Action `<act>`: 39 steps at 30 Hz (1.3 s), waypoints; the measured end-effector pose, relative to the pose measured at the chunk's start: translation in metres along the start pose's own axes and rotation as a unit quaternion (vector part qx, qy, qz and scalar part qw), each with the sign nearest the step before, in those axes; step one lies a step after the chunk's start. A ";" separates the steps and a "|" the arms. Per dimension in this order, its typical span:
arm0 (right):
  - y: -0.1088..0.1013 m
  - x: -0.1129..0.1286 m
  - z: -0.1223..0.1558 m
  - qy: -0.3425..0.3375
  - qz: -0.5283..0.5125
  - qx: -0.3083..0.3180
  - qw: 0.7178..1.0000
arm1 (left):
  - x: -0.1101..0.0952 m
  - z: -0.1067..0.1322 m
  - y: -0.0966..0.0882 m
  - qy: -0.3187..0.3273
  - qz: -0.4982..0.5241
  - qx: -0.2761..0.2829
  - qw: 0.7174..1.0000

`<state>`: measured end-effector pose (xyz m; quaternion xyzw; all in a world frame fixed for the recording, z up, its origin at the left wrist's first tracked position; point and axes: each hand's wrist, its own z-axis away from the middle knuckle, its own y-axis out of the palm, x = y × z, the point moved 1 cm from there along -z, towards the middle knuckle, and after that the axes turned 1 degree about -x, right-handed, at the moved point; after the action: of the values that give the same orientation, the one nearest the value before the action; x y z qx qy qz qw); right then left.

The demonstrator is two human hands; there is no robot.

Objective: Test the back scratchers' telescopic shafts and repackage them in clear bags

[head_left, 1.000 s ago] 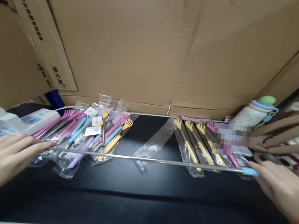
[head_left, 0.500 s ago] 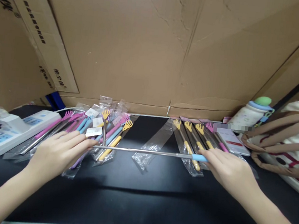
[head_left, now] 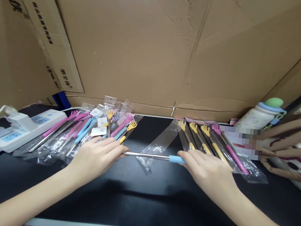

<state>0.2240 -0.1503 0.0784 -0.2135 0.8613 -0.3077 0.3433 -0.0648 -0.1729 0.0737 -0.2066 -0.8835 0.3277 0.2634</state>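
Level above the black table, a back scratcher [head_left: 148, 156] with a silver telescopic rod and blue handle spans both hands. My left hand [head_left: 98, 158] is closed around its left end, so whatever is at that end is hidden. The blue handle sits in my right hand [head_left: 206, 173], which is closed too, with part of the grip showing past the fingers. Under the rod lies a clear plastic sleeve [head_left: 160, 143]. Behind my left hand are bagged back scratchers [head_left: 85, 129] in pink, blue and yellow. Beyond my right hand, several yellow ones [head_left: 206, 132] and a pink one [head_left: 234, 155] lie side by side.
At the left stands a white power strip [head_left: 26, 131] with plugs and a cable. A bottle [head_left: 257, 116] with a green-topped lid and a cloth bag [head_left: 295, 151] are at the right. Cardboard [head_left: 146, 54] walls the back of the black table [head_left: 139, 213].
My hands have come closer together, and the silver rod between them shows much shorter. Both still grip the back scratcher. The view has shifted slightly.
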 end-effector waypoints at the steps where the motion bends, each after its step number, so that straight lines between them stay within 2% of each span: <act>1: 0.000 0.006 -0.003 0.001 -0.005 -0.001 1.000 | -0.005 -0.002 0.002 0.003 0.009 -0.001 1.000; 5: 0.005 0.024 -0.013 0.011 -0.030 0.002 0.999 | -0.021 -0.015 0.007 0.015 0.016 0.008 1.000; 10: 0.010 0.017 -0.022 0.016 -0.013 -0.005 1.000 | -0.019 -0.028 0.015 -0.005 -0.004 0.015 1.000; 14: 0.016 0.012 -0.025 0.007 -0.037 0.007 0.999 | -0.017 -0.027 0.026 0.005 0.003 0.028 1.000; 17: 0.024 0.018 -0.024 -0.001 -0.060 0.029 0.998 | -0.021 -0.024 0.033 0.012 0.005 0.032 0.999; 22: 0.032 0.029 -0.020 0.000 -0.049 0.030 0.998 | -0.023 -0.021 0.035 0.007 0.012 0.017 1.000; 27: 0.028 0.018 -0.023 -0.022 -0.006 0.022 0.999 | -0.003 -0.023 0.034 0.063 -0.054 0.007 0.996; 32: 0.031 -0.011 -0.022 -0.020 0.038 0.026 0.999 | 0.030 -0.022 0.029 0.058 -0.111 0.012 0.992; 36: 0.035 -0.029 -0.002 -0.036 0.058 0.016 0.998 | 0.047 -0.016 0.018 0.048 -0.156 0.020 0.986; 39: 0.032 -0.038 0.020 -0.040 0.056 0.016 0.997 | 0.047 -0.013 0.011 0.070 -0.157 0.019 0.985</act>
<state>0.2594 -0.1127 0.0628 -0.1715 0.8525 -0.2925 0.3978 -0.0911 -0.1337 0.0903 -0.0831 -0.8781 0.2837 0.3763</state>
